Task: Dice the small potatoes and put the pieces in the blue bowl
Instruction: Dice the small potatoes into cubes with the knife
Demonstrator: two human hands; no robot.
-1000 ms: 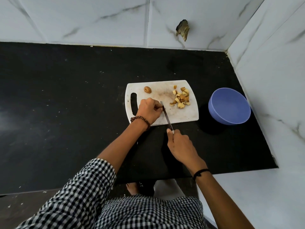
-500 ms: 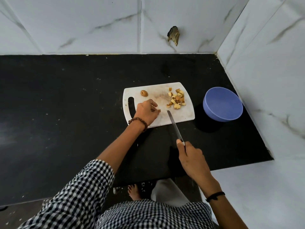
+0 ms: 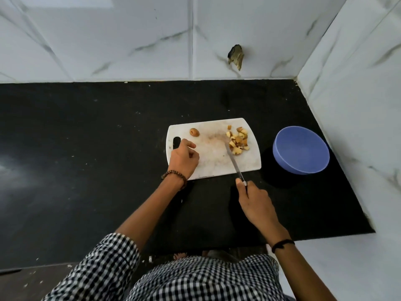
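Potato pieces [image 3: 237,141] lie piled on the board [image 3: 217,161], one potato [image 3: 194,132] uncut, bowl [image 3: 301,148] empty. Right hand [image 3: 257,203] grips the knife [image 3: 233,158], blade against the pile; left hand [image 3: 183,158] loosely curled, holding nothing. Transfer outstanding.

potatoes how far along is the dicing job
Done: a pile of diced pieces lies on the cutting board. In hand: the right hand holds the knife, tip at the pile. Left: one whole small potato uncut, and the blue bowl looks empty.
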